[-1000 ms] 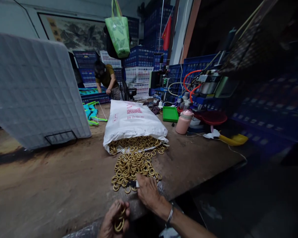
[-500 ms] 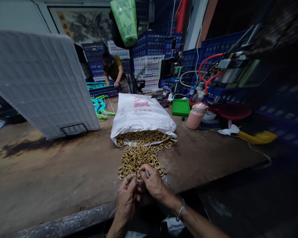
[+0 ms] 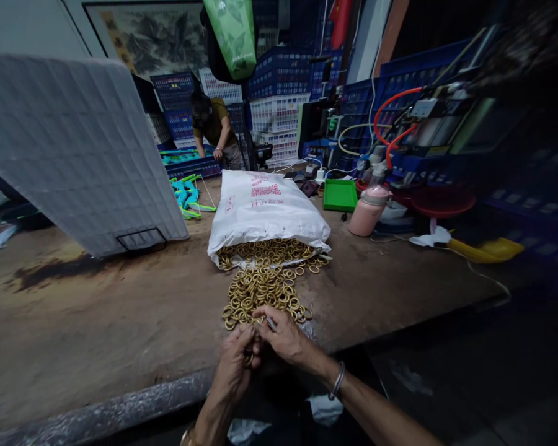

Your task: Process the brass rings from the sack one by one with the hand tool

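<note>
Brass-coloured rings point(image 3: 255, 288) lie heaped at the mouth of a white woven sack point(image 3: 267, 210) with red print. My left hand point(image 3: 235, 359) is closed in front of the heap, with a brass ring point(image 3: 248, 358) showing under its curled fingers. Close against it, my right hand point(image 3: 286, 337) has its thumb and fingers bent around a small silver-grey metal piece point(image 3: 271, 323), whose kind I cannot make out. The fingertips of both hands meet, and they hide whatever lies between them.
A tall pale quilted panel point(image 3: 88, 155) stands at left. Right of the sack are a green tray point(image 3: 340, 195), a pink bottle point(image 3: 369, 212) and a yellow scoop point(image 3: 488, 250). A person point(image 3: 216, 130) leans over a blue crate behind. Plastic wraps the table's front edge point(image 3: 134, 402).
My left hand has turned slightly, so a ring shows more clearly beneath its fingers. My right hand's fingers reach a little further left over the left fingertips. The view has shifted slightly.
</note>
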{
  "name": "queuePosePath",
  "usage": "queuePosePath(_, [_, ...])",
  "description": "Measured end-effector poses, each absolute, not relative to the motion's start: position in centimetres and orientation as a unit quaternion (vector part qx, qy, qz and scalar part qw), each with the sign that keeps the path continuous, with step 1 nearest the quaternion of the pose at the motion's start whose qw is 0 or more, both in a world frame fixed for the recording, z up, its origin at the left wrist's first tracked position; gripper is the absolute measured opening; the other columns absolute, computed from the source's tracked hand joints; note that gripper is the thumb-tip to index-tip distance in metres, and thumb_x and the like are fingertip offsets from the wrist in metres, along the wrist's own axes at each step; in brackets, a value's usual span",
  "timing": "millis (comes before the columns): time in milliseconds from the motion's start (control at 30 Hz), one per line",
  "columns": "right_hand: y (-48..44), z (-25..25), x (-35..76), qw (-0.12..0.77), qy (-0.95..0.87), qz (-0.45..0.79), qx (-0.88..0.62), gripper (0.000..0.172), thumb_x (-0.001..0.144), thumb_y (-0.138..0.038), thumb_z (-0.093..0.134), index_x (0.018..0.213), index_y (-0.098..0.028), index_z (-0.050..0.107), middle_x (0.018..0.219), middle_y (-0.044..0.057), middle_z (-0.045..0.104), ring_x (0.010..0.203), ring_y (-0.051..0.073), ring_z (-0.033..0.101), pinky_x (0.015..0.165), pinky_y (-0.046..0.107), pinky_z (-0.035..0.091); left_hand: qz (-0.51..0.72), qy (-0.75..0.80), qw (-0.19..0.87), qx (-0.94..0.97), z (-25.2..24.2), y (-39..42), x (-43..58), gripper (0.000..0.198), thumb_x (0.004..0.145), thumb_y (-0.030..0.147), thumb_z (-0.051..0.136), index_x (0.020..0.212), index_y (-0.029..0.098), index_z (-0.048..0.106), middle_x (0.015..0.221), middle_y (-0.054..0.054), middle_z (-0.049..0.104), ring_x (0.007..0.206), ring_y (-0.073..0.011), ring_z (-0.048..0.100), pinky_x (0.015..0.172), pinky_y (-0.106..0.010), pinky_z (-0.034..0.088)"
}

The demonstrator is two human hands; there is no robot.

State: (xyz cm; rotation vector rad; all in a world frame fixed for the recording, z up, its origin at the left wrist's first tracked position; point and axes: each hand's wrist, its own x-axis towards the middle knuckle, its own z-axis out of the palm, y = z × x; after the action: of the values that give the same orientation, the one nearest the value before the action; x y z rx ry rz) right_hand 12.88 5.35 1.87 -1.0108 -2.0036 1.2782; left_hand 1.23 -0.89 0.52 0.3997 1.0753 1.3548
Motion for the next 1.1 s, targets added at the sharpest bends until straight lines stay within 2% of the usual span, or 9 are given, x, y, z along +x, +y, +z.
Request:
queuePosePath(133, [5.6,1.2,12.8,0.251,-0.705,0.571,-0.337,0.019,0.077,-0.03,0.047,0.086,-0.015,0.056,0.068,-0.003,0.055,0.06,0.008,0.048,0.056,0.018,0.038,0.57,0.438,0.687,0.109,0.4,-0.7,0.6,0.024,0.06,0.019,0.069,0.079,0.014,0.054,0.059,0.004,0.05,0.039,-0.0011,0.04,0.034,-0.011,0.022])
queuePosePath(233, [5.5,0.6,12.6,0.266,-0.682,0.592,-0.336,0.02,0.078,-0.034,0.048,0.082,-0.016,0.054,0.066,-0.003,0.053,0.059,0.008,0.047,0.057,0.018,0.038,0.575,0.417,0.698,0.086,0.2,-0.7,0.5,0.026,0.059,0.017,0.07,0.079,0.015,0.053,0.059,0.005,0.048,0.038,-0.0001,0.038,0.033,-0.01,0.02])
queuePosePath(433, [5.0,0.2,12.1,0.287,-0.653,0.584,-0.389,0.022,0.077,-0.038,0.048,0.075,-0.016,0.05,0.062,-0.003,0.052,0.056,0.008,0.047,0.054,0.019,0.038,0.602,0.435,0.66,0.115,0.9,-1.1,1.3,0.026,0.063,0.025,0.068,0.071,0.017,0.045,0.058,0.005,0.049,0.04,-0.0019,0.041,0.034,-0.01,0.023])
queuePosePath(567, [4.8,0.7,12.1,0.299,-0.631,0.603,-0.386,0.026,0.078,-0.042,0.045,0.073,-0.017,0.045,0.06,-0.004,0.052,0.052,0.008,0.047,0.052,0.019,0.038,0.614,0.452,0.622,0.18,1.6,-1.4,1.7,0.025,0.07,0.035,0.062,0.079,0.016,0.049,0.063,0.002,0.053,0.042,-0.0036,0.042,0.034,-0.012,0.027])
queuePosePath(700, [4.7,1.6,12.3,0.291,-0.645,0.579,-0.405,0.025,0.077,-0.039,0.047,0.067,-0.016,0.045,0.055,-0.005,0.047,0.051,0.007,0.043,0.051,0.018,0.035,0.586,0.485,0.595,0.261,1.5,-1.8,1.7,0.028,0.073,0.041,0.057,0.069,0.014,0.052,0.052,0.004,0.05,0.036,-0.0026,0.036,0.032,-0.014,0.027])
queuePosePath(800, [4.6,1.9,12.3,0.279,-0.651,0.574,-0.411,0.023,0.077,-0.038,0.046,0.066,-0.017,0.044,0.055,-0.004,0.047,0.052,0.007,0.043,0.05,0.018,0.035,0.561,0.498,0.597,0.285,1.2,-1.9,1.5,0.032,0.072,0.045,0.056,0.064,0.014,0.051,0.043,0.006,0.045,0.033,-0.0028,0.033,0.031,-0.014,0.027])
queuePosePath(967, [4.5,1.5,12.4,0.288,-0.651,0.571,-0.409,0.023,0.077,-0.038,0.046,0.067,-0.017,0.044,0.058,-0.004,0.049,0.055,0.008,0.045,0.053,0.018,0.036,0.568,0.478,0.628,0.233,1.3,-2.1,1.5,0.031,0.066,0.043,0.063,0.072,0.015,0.051,0.055,0.005,0.05,0.038,-0.0032,0.04,0.033,-0.013,0.029])
queuePosePath(1100, [4.6,1.5,12.5,0.289,-0.65,0.585,-0.391,0.026,0.079,-0.04,0.043,0.067,-0.017,0.045,0.058,-0.003,0.051,0.053,0.008,0.046,0.052,0.019,0.035,0.567,0.467,0.64,0.226,1.5,-2.2,1.6,0.032,0.065,0.044,0.063,0.074,0.016,0.052,0.057,0.005,0.051,0.039,-0.0035,0.043,0.034,-0.013,0.029])
